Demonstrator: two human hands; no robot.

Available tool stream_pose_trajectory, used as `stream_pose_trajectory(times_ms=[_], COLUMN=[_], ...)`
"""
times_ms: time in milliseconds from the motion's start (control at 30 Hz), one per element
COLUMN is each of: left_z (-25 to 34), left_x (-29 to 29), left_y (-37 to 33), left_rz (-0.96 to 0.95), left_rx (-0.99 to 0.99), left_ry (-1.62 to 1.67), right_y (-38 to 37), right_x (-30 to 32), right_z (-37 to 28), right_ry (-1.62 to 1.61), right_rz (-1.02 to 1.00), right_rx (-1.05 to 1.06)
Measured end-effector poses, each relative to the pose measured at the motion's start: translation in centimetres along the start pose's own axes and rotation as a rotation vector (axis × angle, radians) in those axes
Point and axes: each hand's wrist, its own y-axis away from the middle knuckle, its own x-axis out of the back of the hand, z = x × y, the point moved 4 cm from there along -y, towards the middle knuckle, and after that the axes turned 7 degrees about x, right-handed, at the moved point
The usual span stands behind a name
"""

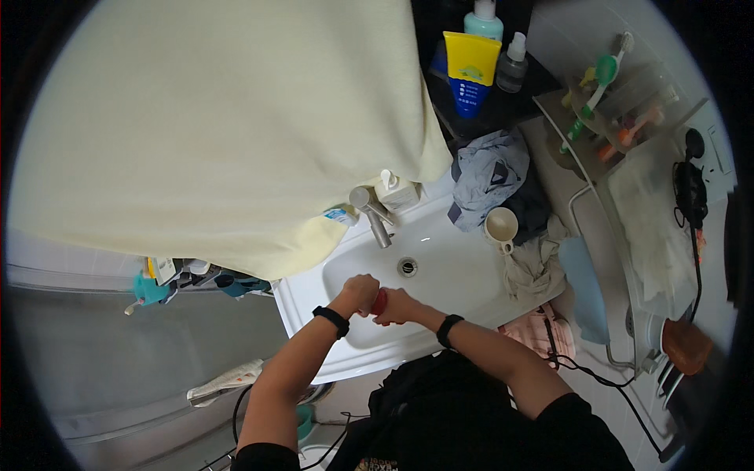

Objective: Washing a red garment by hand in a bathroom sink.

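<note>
Over the front left of the white sink (459, 267), both my hands are closed on a small red thing (379, 301). My left hand (360, 293) grips its left side, and my right hand (399, 306) wraps round the right. Only a bit of red shows between the fists and below the right fingers, so its kind is hidden. Behind the hands a metal faucet (371, 216) reaches over the basin, with the round drain (407, 268) near its spout. A white pump bottle (397, 191) stands beside the faucet.
A cream cloth (236, 118) hangs across the far left, down to the sink's edge. On the right rim lie crumpled clothes (493, 169) and a white mug (501, 225). A yellow-and-blue tube (471, 71) stands behind. Toothbrushes (601, 82) and a shelf (620, 259) line the right wall.
</note>
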Motion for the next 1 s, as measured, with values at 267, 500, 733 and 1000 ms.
stream_pose_trajectory(times_ms=[267,500,733,1000], left_z=[-5.3,-6.1,-6.0,-5.9], left_x=[5.9,6.9,9.8,7.3], left_y=[8.1,12.3,14.6,13.9], left_rz=[0.434,0.638,0.414,0.832], left_rx=[-0.48,-0.945,-1.159,-0.739], left_ry=[0.856,1.432,1.62,1.28], right_y=[2.4,3.0,3.7,4.1], right_x=[4.1,1.2,-0.8,-3.4], right_z=[-5.1,-9.3,-14.1,-16.1], right_ry=[-0.163,-1.176,-0.878,-0.319], right_rz=[-0.105,-0.623,-0.39,0.144], right_rx=[-0.017,0.107,0.125,0.056])
